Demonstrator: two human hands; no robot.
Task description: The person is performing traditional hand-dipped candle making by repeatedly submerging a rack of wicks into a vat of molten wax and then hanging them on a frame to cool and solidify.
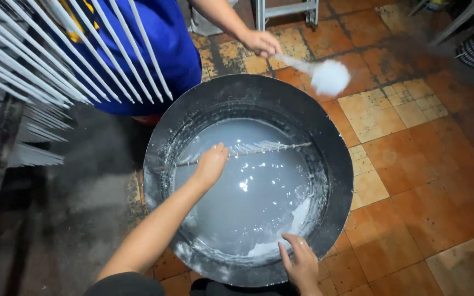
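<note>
A wide black round vat (337, 143) holds milky white liquid (248, 208). My left hand (210, 163) reaches over the liquid and grips a thin rod (264, 147) from which a row of short white strands hangs down to the surface. My right hand (302, 264) rests on the vat's near rim, fingers spread flat, holding nothing. White crust clings to the inner wall beside it.
Across the vat a person in a blue garment (163, 49) holds, with one hand (260, 42), a long scoop heaped with white material (330, 77) above the far rim. A rack of long thin white sticks (56, 60) fills the upper left. Orange floor tiles (423, 164) lie on the right.
</note>
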